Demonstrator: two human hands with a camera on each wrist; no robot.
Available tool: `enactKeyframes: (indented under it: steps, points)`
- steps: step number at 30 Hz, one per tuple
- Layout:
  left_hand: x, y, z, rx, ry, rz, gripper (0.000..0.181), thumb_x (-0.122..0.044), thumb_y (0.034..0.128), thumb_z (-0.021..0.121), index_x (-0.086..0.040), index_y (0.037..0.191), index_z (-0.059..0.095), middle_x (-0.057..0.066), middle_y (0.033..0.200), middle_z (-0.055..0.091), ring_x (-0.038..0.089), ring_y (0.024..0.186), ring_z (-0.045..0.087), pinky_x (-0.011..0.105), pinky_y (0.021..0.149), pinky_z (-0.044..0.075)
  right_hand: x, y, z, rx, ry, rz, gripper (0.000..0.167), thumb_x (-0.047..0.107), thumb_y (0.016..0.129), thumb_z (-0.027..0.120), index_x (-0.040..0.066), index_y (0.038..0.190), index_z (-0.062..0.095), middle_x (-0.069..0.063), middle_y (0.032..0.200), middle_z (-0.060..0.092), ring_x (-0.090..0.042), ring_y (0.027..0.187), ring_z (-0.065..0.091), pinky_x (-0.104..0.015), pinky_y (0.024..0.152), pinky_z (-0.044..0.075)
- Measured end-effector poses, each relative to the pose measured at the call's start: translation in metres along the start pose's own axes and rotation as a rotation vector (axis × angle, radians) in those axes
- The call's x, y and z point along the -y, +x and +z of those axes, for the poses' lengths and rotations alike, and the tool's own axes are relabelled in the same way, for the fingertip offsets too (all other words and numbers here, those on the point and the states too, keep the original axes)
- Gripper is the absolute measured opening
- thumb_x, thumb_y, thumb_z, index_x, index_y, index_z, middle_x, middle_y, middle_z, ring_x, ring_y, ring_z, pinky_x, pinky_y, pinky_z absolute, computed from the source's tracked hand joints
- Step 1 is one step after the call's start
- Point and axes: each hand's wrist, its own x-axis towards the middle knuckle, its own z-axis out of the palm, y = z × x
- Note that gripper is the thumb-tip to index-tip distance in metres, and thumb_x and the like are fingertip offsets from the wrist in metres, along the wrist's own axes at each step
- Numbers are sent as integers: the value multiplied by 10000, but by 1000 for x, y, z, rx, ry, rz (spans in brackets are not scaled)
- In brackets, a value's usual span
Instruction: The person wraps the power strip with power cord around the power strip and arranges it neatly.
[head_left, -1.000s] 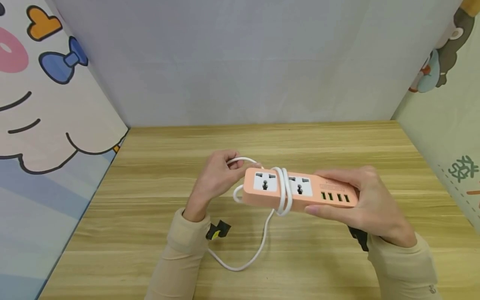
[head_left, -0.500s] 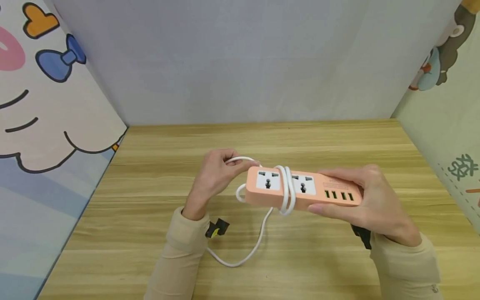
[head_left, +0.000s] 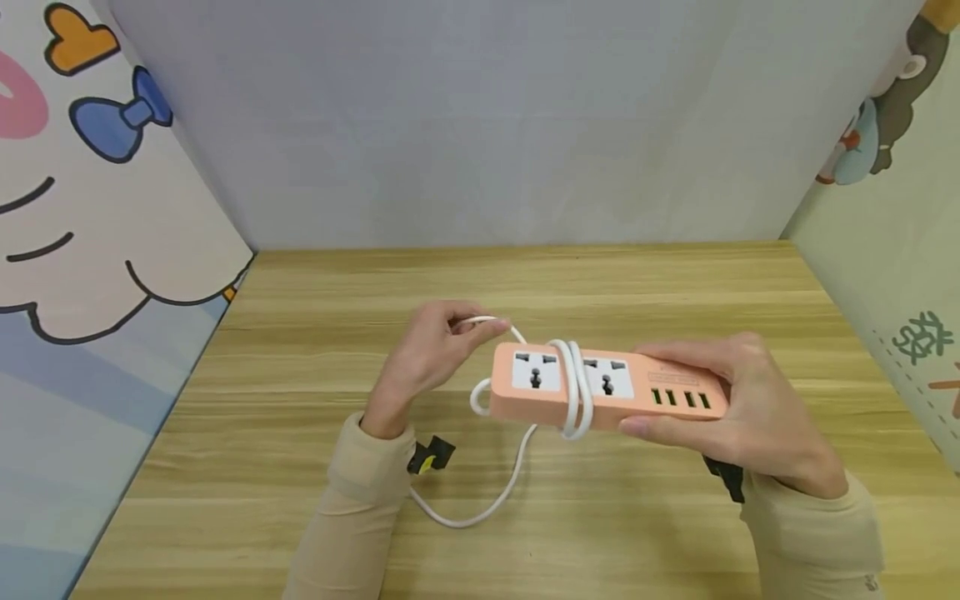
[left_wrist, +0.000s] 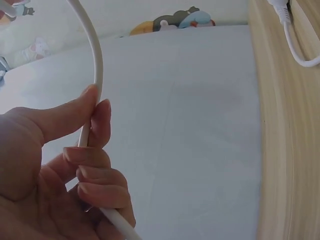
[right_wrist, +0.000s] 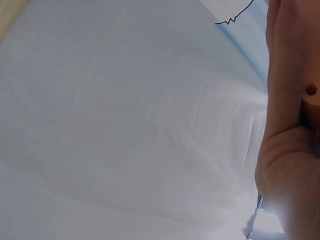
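My right hand grips the right end of a peach power strip, thumb along the near side and fingers along the far side. The strip is held above the table, its white sockets and several USB ports facing up. A white power cord loops around its middle. At the strip's left, my left hand pinches the cord between thumb and forefinger; in the left wrist view the other fingers curl round the cord too. A length of cord hangs below in a curve. In the right wrist view only the strip's edge shows.
Beneath the hands lies a wooden table. A pale grey curtain wall stands behind it, with cartoon-printed panels at both sides. In the left wrist view a white plug is at the top right, near the wood.
The power strip has shifted slightly to the right. My left thumb has separated a little from the strip's corner, still pinching the cord. The loops around the strip look the same.
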Motion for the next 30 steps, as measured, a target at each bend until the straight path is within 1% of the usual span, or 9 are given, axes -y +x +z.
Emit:
enactKeyframes:
  steps: [2,4,7,10,15,18,22,26,30]
  points:
    - [1,0,2,-40,12,-12,311,-451,913,744,-181,764,707,-47,594,358,134,590,355,274,586,323,0,0,0,-1,1,-11,532,26,630,942,219,1091,757,52,821,739,-87,585,600,-222,545,470]
    - [2,0,3,-85,29,-18,429,-481,868,782,-184,631,584,-63,566,335,121,578,345,264,578,316,0,0,0,4,-1,-26,533,29,621,947,213,1084,758,55,816,734,-81,585,597,-217,547,470]
    - [4,0,5,-145,37,-24,580,-517,804,828,-189,548,424,-72,535,301,114,563,314,261,567,303,-1,0,0,15,-7,-44,536,38,613,953,205,1083,758,62,814,729,-70,580,591,-208,543,470]
    - [6,2,7,-195,56,-28,630,-582,750,842,-204,528,390,-81,516,290,105,553,299,266,564,310,-1,0,0,30,-9,-52,546,49,610,957,196,1097,758,58,838,739,-66,598,608,-201,554,482]
    - [9,4,10,-241,72,-39,662,-659,714,826,-204,521,387,-88,488,295,97,527,295,271,551,318,-2,-1,-1,47,-19,-54,581,59,595,965,173,1126,756,44,883,756,-66,633,633,-197,573,496]
    - [8,4,10,-250,60,-32,648,-642,728,826,-198,522,402,-85,480,301,96,514,291,264,540,301,-1,-1,-1,62,-35,-36,581,96,599,974,171,1133,757,51,868,751,-55,602,605,-194,542,477]
    - [4,3,10,-264,6,-33,644,-616,741,832,-194,531,394,-72,490,295,94,517,282,258,541,288,1,0,0,81,-50,-6,566,157,613,981,178,1135,762,71,838,738,-42,566,565,-194,508,451]
    - [2,3,10,-283,-49,-32,640,-571,754,844,-191,527,383,-63,501,318,99,531,292,259,558,301,1,0,1,96,-34,8,541,166,621,980,156,1120,770,74,813,732,-35,552,553,-196,489,437]
    - [0,4,12,-279,-62,-2,602,-520,775,850,-190,525,412,-67,504,364,100,532,324,259,557,319,0,1,1,128,-47,-14,508,200,637,977,168,1101,774,119,774,707,-5,523,512,-185,468,408]
